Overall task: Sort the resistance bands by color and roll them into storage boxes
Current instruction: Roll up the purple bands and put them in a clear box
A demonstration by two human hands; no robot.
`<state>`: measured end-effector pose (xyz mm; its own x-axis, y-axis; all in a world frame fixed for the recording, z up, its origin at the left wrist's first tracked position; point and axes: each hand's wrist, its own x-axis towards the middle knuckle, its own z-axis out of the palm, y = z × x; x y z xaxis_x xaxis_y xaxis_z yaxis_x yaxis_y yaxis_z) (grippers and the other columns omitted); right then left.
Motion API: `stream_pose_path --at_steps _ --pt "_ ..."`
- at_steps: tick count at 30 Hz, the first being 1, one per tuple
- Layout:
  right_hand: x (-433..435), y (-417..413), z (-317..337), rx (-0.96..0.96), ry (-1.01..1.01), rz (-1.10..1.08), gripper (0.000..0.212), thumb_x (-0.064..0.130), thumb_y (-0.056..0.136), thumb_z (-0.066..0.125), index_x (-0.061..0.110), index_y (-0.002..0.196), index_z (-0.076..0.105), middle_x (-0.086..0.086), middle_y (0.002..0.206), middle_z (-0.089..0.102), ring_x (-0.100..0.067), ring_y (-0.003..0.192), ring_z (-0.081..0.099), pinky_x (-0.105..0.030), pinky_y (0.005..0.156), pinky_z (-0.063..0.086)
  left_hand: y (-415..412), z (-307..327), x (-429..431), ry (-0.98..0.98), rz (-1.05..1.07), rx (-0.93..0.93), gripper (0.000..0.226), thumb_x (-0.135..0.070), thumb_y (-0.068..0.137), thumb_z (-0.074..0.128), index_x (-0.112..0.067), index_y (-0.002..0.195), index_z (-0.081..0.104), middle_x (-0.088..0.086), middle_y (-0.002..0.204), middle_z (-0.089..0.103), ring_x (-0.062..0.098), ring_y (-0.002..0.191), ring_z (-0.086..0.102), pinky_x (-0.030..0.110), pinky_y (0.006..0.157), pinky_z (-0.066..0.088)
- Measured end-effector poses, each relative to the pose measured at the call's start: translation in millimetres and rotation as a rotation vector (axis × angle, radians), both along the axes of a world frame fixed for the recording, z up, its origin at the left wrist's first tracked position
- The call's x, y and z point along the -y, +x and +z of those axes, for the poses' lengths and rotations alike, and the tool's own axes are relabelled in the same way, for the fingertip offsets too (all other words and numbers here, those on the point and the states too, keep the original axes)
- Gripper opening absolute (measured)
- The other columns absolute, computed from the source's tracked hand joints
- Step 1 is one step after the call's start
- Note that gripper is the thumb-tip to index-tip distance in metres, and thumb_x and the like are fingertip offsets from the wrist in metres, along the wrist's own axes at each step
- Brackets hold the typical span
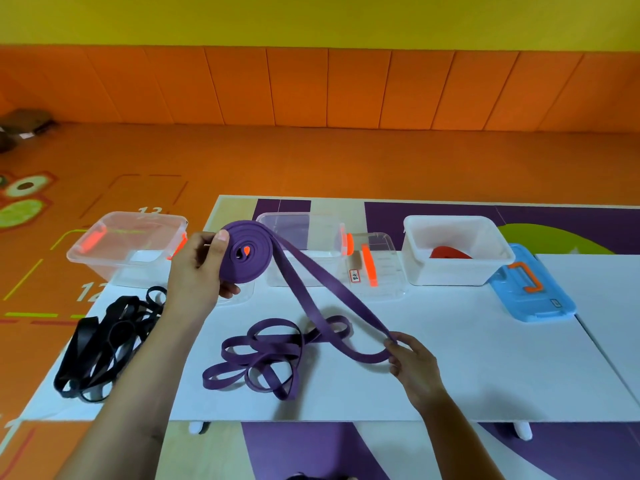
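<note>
The left hand (199, 268) grips a coiled purple band (246, 251) raised above the worktop (485, 358) near its far edge; the right hand (414, 362) pinches the band's trailing loop low, toward the near edge.

Single head-worn wide-angle view, forward and down, close over the white table (485, 358)

Half-coiled purple band (258, 270) aloft; black bands (83, 336) in tangled heap at left.
</note>
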<state>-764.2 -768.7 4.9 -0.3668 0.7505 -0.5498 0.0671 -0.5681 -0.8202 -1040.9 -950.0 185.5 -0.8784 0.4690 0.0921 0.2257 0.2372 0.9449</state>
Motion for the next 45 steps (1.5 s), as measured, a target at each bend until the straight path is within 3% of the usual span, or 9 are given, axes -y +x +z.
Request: stream_pose_path --at_steps 7,12,17,22,28,32,37,40,45 --pt "-4.5 0.1 -3.1 0.241 0.050 0.222 0.032 0.003 0.085 0.074 0.013 0.115 0.072 -0.003 0.089 0.070 -0.017 0.075 0.061 -0.028 0.064 0.047 8.7 10.3 1.5 -0.017 -0.173 -0.021 0.027 -0.040 0.104 0.049 -0.016 0.108 0.060 0.005 0.088 0.072 0.036 0.054 0.067 0.028 0.046 0.056" --pt "-4.1 -18.1 30.7 0.333 0.254 0.741 0.080 0.055 0.066 0.086 0.049 0.137 0.051 0.015 0.141 0.044 -0.014 0.122 0.055 -0.026 0.082 0.053 22.5 25.8 0.3 -0.106 -0.421 -0.141 0.023 -0.044 0.097 0.052 -0.025 0.107 0.061 -0.005 0.087 0.070 0.027 0.056 0.067 0.035 0.055 0.057" --pt "1.5 -57.9 118.4 0.035 0.659 0.400 0.021 0.041 0.102 0.058 0.039 0.121 0.066 0.012 0.121 0.068 -0.013 0.106 0.066 -0.023 0.085 0.048 37.5 32.6 -4.4 -0.205 -0.585 -0.220 0.026 -0.052 0.097 0.053 -0.030 0.107 0.061 -0.009 0.089 0.069 0.021 0.061 0.067 0.036 0.063 0.057" --pt "28.9 -81.4 178.9 -0.271 0.775 0.469 0.032 0.036 0.105 0.046 0.022 0.121 0.071 0.010 0.116 0.072 -0.010 0.111 0.067 -0.028 0.100 0.050 42.0 32.1 -6.2 -0.263 -0.597 -0.240 0.029 -0.058 0.091 0.051 -0.034 0.106 0.059 -0.011 0.089 0.068 0.017 0.064 0.068 0.039 0.067 0.057" --pt "40.5 -85.4 175.2 -0.268 0.772 0.462 0.013 0.025 0.100 0.064 0.021 0.106 0.076 0.006 0.096 0.075 -0.016 0.094 0.069 -0.032 0.088 0.055 41.9 29.6 -1.6 -0.164 -0.549 -0.224 0.023 -0.051 0.096 0.052 -0.033 0.107 0.061 -0.013 0.089 0.068 0.018 0.067 0.068 0.026 0.063 0.055" --pt "41.4 -83.7 174.1 -0.280 0.739 0.436 0.012 0.024 0.099 0.064 0.022 0.105 0.074 0.018 0.084 0.070 -0.002 0.080 0.062 -0.016 0.076 0.048 47.6 28.2 -5.1 -0.070 -0.505 -0.103 0.027 -0.046 0.100 0.049 -0.024 0.110 0.060 -0.008 0.095 0.070 0.025 0.069 0.072 0.041 0.069 0.061" --pt "38.4 -77.8 170.5 -0.277 0.711 0.389 0.013 0.029 0.098 0.063 0.021 0.105 0.071 0.002 0.087 0.071 -0.021 0.077 0.066 -0.023 0.072 0.053 57.2 20.4 -12.1 0.010 -0.531 0.058 0.033 -0.048 0.101 0.048 -0.018 0.111 0.056 0.005 0.097 0.073 0.032 0.073 0.075 0.051 0.074 0.063" --pt "33.1 -71.8 165.3 -0.213 0.715 0.393 0.012 0.028 0.098 0.066 0.021 0.105 0.072 -0.018 0.079 0.065 -0.037 0.057 0.060 -0.033 0.058 0.056 61.4 15.8 -14.7 -0.018 -0.566 0.150 0.032 -0.048 0.100 0.046 -0.019 0.111 0.056 0.007 0.100 0.072 0.031 0.081 0.076 0.052 0.081 0.062" --pt "29.7 -65.0 160.3 -0.164 0.715 0.410 0.006 0.024 0.094 0.073 0.019 0.097 0.075 -0.020 0.068 0.052 -0.023 0.051 0.048 -0.029 0.052 0.049 45.7 23.9 -10.7 -0.290 -0.607 0.070 0.023 -0.040 0.105 0.046 -0.024 0.112 0.062 -0.001 0.106 0.069 0.023 0.078 0.076 0.048 0.086 0.061"
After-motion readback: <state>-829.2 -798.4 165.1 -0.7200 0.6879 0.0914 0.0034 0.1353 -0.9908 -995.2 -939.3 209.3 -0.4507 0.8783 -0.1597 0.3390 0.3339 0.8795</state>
